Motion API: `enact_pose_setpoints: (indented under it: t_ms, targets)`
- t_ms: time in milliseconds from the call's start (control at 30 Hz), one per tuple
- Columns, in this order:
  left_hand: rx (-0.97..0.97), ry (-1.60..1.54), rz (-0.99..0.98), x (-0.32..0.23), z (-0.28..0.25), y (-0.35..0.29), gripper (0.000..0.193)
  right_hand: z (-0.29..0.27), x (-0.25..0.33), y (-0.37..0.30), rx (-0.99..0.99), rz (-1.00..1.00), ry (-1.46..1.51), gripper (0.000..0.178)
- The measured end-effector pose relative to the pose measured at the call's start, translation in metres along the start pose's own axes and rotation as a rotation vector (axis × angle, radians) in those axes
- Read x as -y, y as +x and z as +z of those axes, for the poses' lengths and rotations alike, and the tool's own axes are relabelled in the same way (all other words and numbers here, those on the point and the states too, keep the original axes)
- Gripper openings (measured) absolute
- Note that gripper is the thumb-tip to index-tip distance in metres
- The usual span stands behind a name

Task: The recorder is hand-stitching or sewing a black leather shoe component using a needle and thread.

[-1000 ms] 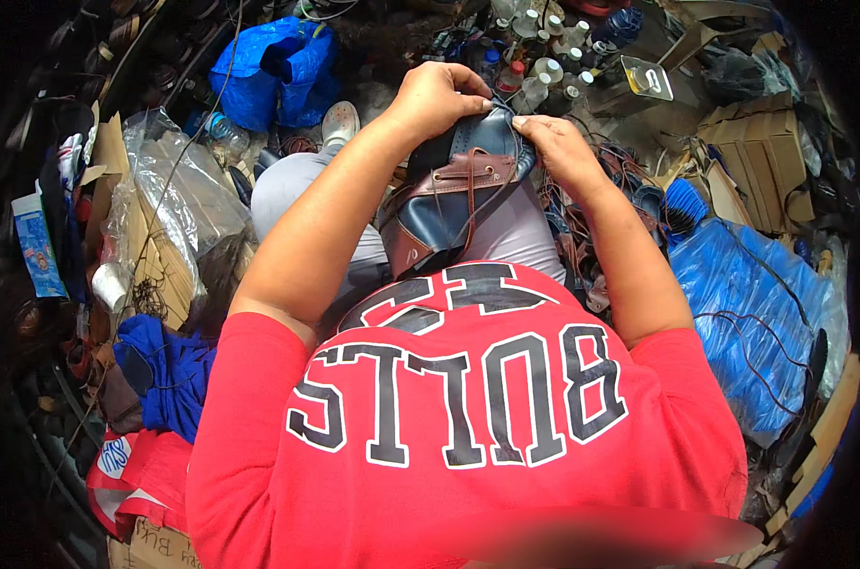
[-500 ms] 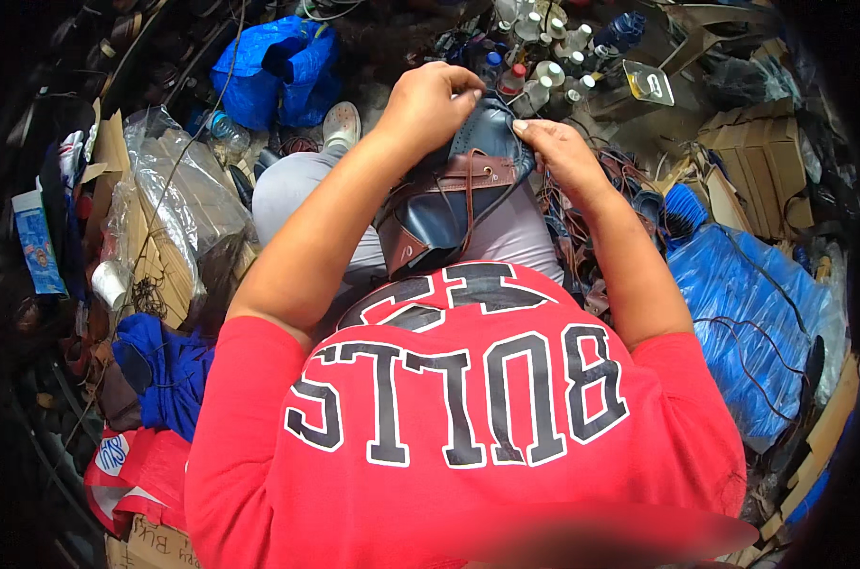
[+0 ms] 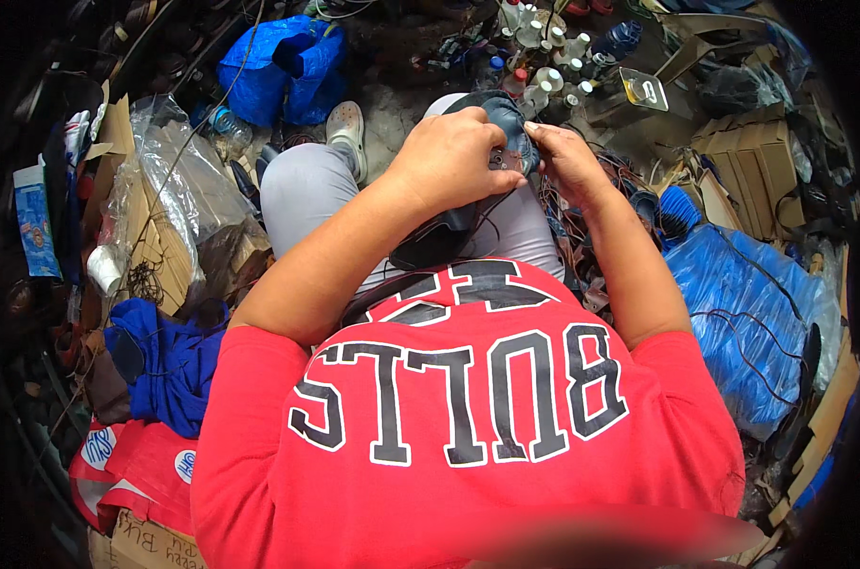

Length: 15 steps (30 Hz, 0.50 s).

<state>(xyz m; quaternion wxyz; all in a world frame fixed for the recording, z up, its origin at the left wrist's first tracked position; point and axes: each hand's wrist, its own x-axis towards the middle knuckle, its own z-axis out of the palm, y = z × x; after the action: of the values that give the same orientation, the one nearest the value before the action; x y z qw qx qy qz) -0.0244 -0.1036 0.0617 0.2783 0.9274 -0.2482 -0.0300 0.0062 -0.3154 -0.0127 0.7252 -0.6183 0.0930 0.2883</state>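
Above my lap is a dark blue leather shoe (image 3: 513, 121), held between both hands. My left hand (image 3: 453, 159) covers much of it, fingers curled and thumb stretched along its near side. At the shoe's right edge my right hand (image 3: 564, 159) pinches the leather between thumb and fingers. A thin dark lace or thread hangs below the hands. The shoe's brown trim is mostly hidden now. Under my left wrist a dark, rounded part (image 3: 434, 242) rests on my lap; whether it belongs to the same shoe I cannot tell.
Several small bottles (image 3: 548, 76) stand ahead, beside a yellow-labelled container (image 3: 644, 89). A blue bag (image 3: 283, 71) sits at far left. Cardboard and clear plastic (image 3: 178, 180) lie left; a blue plastic-wrapped bundle (image 3: 748, 322) and stacked cardboard (image 3: 757, 171) lie right.
My left hand has come down and nearer, over the shoe. The shoe has turned, so its brown trim and laces no longer show. My right hand has moved slightly and still pinches the edge.
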Motion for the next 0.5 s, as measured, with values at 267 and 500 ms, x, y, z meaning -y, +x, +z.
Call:
enact_pose_setpoints:
  t_ms: [267, 500]
  targets:
    - [0.030, -0.061, -0.032, 0.008, 0.000, 0.007, 0.045, 0.004, 0.002, 0.002, -0.025, 0.027, 0.080, 0.021]
    - [0.043, -0.094, -0.036, 0.011, 0.000, 0.013, 0.047, 0.003, 0.002, 0.002, -0.033, 0.047, 0.113, 0.020]
